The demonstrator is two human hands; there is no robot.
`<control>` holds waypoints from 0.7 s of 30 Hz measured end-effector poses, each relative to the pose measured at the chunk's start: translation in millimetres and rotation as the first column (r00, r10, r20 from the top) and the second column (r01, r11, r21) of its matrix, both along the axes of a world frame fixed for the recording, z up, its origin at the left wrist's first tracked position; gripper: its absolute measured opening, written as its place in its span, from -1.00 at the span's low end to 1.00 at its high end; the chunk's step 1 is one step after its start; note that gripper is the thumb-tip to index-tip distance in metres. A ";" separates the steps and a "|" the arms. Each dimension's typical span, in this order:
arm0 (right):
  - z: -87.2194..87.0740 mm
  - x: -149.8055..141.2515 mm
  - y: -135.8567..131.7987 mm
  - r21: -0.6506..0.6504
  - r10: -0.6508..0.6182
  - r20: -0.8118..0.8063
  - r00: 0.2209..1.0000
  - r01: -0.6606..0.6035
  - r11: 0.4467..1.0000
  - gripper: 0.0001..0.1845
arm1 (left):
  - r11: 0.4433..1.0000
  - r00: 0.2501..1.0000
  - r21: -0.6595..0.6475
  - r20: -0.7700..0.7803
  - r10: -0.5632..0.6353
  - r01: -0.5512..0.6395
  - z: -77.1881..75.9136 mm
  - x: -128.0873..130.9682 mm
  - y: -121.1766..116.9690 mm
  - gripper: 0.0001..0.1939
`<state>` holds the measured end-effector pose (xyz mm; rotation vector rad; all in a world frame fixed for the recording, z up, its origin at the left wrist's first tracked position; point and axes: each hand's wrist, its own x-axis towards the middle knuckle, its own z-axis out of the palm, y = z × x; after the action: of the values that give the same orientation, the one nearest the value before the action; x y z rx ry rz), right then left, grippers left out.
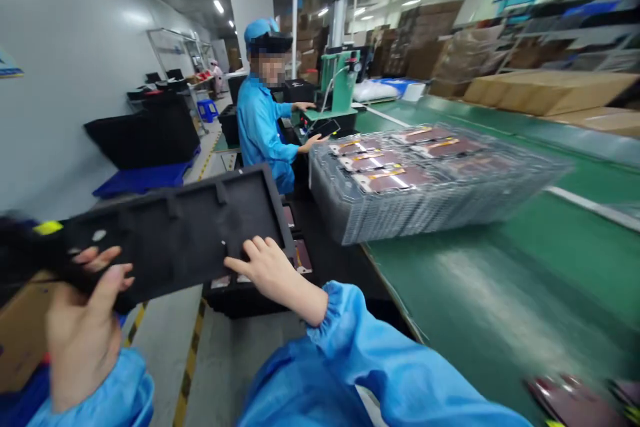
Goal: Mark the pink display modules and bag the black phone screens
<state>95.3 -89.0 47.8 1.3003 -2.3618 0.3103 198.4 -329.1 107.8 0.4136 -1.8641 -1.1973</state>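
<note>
Left hand (pixel 85 327): fingers curl under the tray end, holding it.
Right hand (pixel 273 273): half closed, fingers hooked over the lower edge.
Black foam tray (pixel 170 233): long axis runs left to right across me, rising rightward.
Far: clear tray stack (pixel 435 180) on green conveyor belt (pixel 500 300).

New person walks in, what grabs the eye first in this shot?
First, the black foam tray up front, gripped by the left hand and right hand. To its right, a tall stack of clear plastic trays holding dark panels sits on the green conveyor belt. Beyond it, a co-worker in blue has both hands at a green bench machine.
</note>
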 end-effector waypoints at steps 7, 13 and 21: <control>-144.6 -76.4 16.9 0.144 -0.126 0.320 0.939 0.083 0.986 -0.46 | 0.996 0.860 0.072 0.503 -0.086 0.057 -119.8 -137.0 -47.0 -0.46; -249.9 -114.6 46.8 0.344 -0.316 0.440 0.841 0.168 0.924 -0.32 | 0.985 0.542 -0.091 0.826 0.156 -0.146 -256.3 -193.1 -59.6 -0.67; -306.3 -118.5 60.8 0.502 -0.439 0.480 0.759 0.172 0.848 -0.20 | 0.922 0.364 -0.353 0.848 0.386 -0.157 -339.2 -218.4 -51.7 -0.59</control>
<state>-23.2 -28.2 -258.4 1.0335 -3.2803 0.0761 -20.0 -380.8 -231.4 1.4426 -2.6450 -0.4672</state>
